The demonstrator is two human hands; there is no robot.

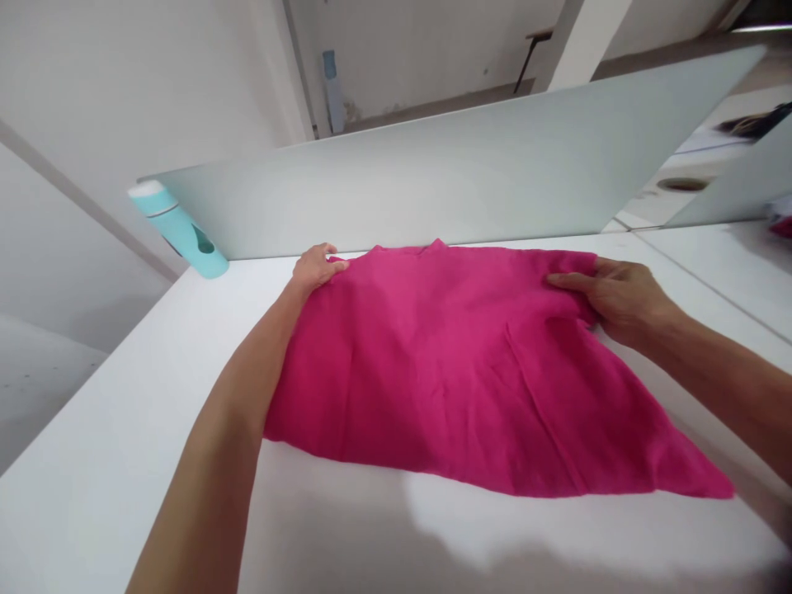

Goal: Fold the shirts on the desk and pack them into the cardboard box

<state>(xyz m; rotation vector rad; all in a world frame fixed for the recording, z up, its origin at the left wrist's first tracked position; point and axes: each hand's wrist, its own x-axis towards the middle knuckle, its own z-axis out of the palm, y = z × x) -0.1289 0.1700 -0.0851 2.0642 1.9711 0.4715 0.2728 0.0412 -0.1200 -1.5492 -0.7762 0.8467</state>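
A bright pink garment (458,363) lies spread on a white table (124,429). My left hand (315,266) pinches its far left corner, fingers closed on the cloth. My right hand (619,293) grips the far right corner, thumb on top and fingers curled under the fabric. Both arms reach forward along the garment's sides. The near right corner of the cloth runs out to a point near the table's right side.
A turquoise bottle (179,231) with a white cap stands at the table's far left corner. A pale frosted divider panel (470,165) runs along the far edge. Beyond it to the right are other white desks with dark and pink items.
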